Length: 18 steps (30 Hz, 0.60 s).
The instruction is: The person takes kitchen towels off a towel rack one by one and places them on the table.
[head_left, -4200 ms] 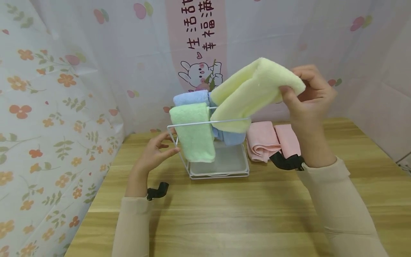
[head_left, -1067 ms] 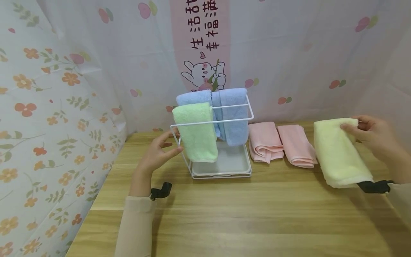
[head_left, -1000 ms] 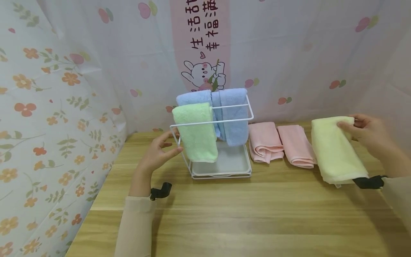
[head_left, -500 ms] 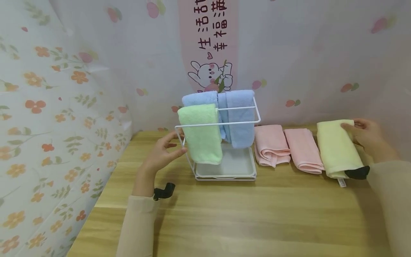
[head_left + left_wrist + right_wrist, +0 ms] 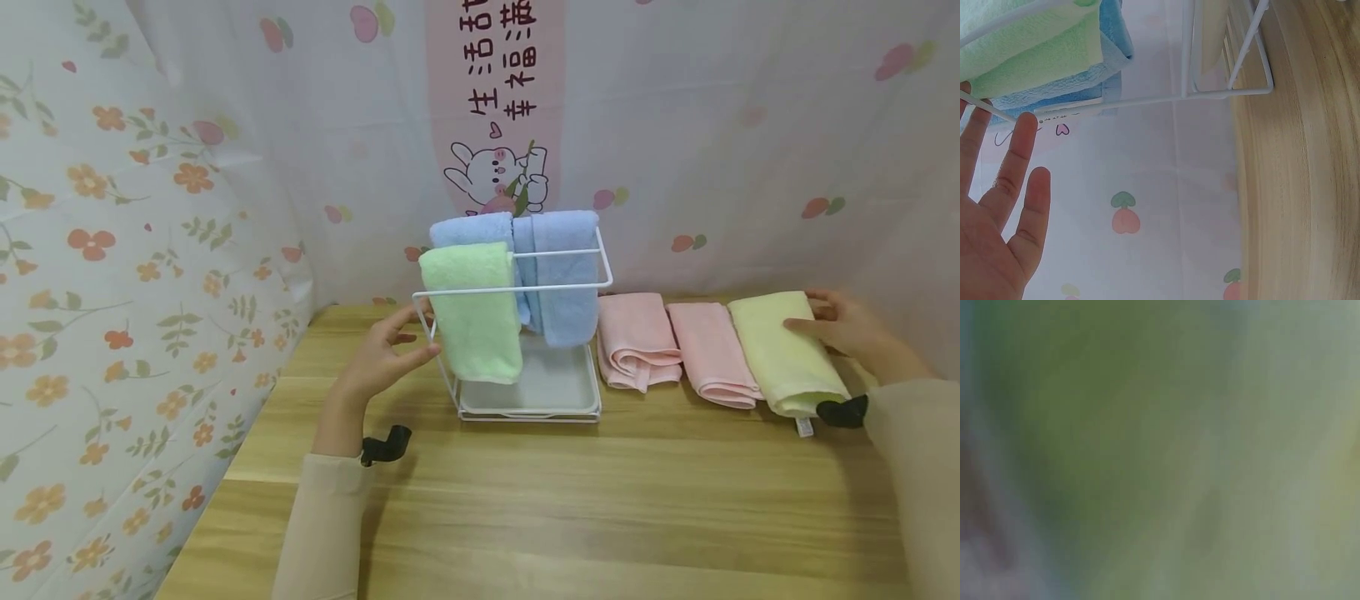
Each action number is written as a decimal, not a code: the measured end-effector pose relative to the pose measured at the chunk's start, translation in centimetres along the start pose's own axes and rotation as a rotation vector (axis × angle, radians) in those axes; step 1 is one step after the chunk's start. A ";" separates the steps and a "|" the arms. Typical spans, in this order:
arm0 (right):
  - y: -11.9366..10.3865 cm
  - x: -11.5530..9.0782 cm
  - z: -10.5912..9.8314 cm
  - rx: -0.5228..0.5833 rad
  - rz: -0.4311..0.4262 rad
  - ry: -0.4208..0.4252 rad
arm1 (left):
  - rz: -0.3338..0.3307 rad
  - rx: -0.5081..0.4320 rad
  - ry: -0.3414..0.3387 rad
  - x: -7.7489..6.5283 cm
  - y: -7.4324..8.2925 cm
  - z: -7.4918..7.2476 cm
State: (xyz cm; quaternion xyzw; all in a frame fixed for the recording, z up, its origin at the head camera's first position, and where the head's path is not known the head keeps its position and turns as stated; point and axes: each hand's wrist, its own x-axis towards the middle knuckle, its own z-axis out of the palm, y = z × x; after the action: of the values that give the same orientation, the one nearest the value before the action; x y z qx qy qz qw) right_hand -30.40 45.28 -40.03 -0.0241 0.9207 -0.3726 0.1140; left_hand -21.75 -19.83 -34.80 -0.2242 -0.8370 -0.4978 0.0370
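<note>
At the right of the head view my right hand (image 5: 843, 327) holds the far end of a folded yellow towel (image 5: 783, 346), thumb on top and the other fingers mostly hidden. The towel lies beside two folded pink towels (image 5: 708, 350). My left hand (image 5: 382, 354) touches the left side of a white wire rack (image 5: 517, 289), its fingers nearly straight at the wire in the left wrist view. Over the rack's bars hang a green towel (image 5: 472, 317) in front and blue towels (image 5: 562, 275) behind. The right wrist view is a greenish blur.
A pale tray (image 5: 540, 375) sits in the base of the rack on the wooden table (image 5: 540, 500). Behind the table hangs a printed curtain (image 5: 675, 150), and a floral curtain (image 5: 120, 333) stands along the left side.
My right hand has carried the yellow towel from above the rack to the right, then lowered it beside the pink towels. My left hand has stayed at the rack. The head view has shifted slightly.
</note>
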 end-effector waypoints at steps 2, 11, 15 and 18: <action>0.3 0.0 0.1 -0.014 -0.011 -0.044 | 0.006 0.000 0.001 0.0 -0.1 0.0; 1.0 -0.2 0.9 -0.107 -0.042 -0.105 | 0.029 0.002 0.004 0.0 0.0 0.0; 0.3 -0.8 1.1 -0.182 -0.048 -0.106 | 0.028 -0.004 -0.003 0.1 0.1 0.0; -0.2 -1.1 1.1 -0.226 -0.062 -0.111 | 0.022 -0.002 -0.004 0.1 0.0 0.1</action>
State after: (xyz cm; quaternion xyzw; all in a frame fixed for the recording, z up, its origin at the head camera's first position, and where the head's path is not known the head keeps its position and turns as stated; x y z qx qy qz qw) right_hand -29.08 44.52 -40.46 -0.0858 0.9478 -0.2681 0.1496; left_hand -21.81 -19.72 -34.79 -0.2344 -0.8341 -0.4977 0.0407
